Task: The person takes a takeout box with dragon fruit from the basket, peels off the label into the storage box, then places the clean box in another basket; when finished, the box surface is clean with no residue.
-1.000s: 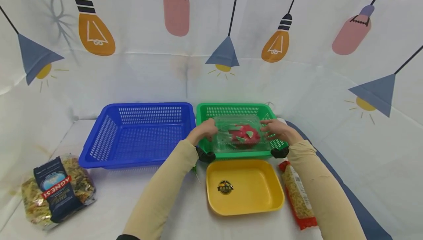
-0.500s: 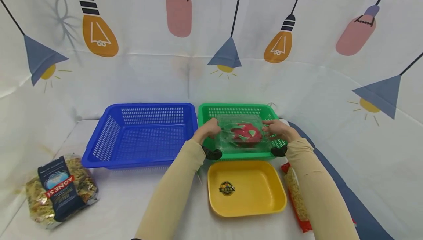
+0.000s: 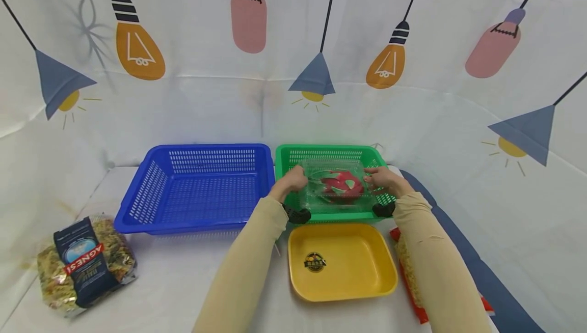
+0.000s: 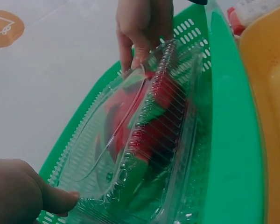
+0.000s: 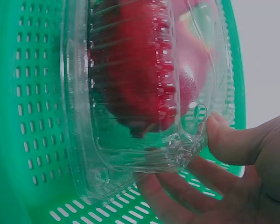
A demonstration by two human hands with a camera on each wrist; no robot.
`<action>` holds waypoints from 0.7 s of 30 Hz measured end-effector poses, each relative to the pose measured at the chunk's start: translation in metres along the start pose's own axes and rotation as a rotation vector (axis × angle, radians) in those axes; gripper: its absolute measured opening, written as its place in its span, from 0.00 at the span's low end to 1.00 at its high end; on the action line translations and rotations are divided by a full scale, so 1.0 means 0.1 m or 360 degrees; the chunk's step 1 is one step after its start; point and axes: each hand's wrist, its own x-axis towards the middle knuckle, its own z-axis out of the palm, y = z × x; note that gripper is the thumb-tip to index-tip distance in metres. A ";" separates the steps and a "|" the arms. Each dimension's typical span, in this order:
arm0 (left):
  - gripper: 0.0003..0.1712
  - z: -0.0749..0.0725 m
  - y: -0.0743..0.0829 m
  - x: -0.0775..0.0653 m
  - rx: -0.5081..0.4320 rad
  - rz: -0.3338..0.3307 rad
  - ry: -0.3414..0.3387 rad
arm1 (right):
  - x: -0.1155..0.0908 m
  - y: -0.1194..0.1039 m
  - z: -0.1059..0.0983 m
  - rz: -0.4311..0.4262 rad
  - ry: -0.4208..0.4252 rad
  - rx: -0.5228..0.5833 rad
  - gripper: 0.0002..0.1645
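A clear plastic clamshell box with a red and green dragon fruit inside sits within the green basket. My left hand pinches the box's left end, thumb at its corner in the left wrist view. At the opposite end, my right hand grips the corner. The right wrist view shows that thumb against the upper edge and the fingers curled beneath. Whether the box bottom touches the basket floor I cannot tell.
Left of the green basket stands a blue basket. A yellow tray lies in front. A pasta bag is at far left; a red-ended packet lies partly under my right forearm. A patterned white cloth hangs behind.
Both hands stay at the ends of the box, the left shifting slightly right. My right forearm has swung a little left, covering more of the red-ended packet. The box remains in the green basket.
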 end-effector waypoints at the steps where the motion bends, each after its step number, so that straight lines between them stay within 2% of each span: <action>1: 0.32 0.01 -0.01 0.00 0.0014 0.0007 0.0005 | 0.00 0.01 0.00 -0.0003 -0.0005 -0.0001 0.34; 5: 0.31 0.03 -0.02 -0.03 -0.0002 0.0042 0.0040 | -0.04 0.01 0.00 -0.0033 -0.0023 0.0015 0.34; 12: 0.31 0.05 -0.04 -0.12 -0.0214 0.0023 0.0075 | -0.13 -0.04 0.05 -0.0047 0.0021 0.0015 0.34; 17: 0.31 0.08 -0.04 -0.18 -0.0225 0.0053 0.0134 | -0.14 -0.09 0.11 -0.0017 0.0065 0.0017 0.34; 21: 0.30 0.10 -0.02 -0.24 -0.0215 0.0092 0.0175 | -0.16 -0.11 0.15 -0.0011 0.0111 -0.0060 0.35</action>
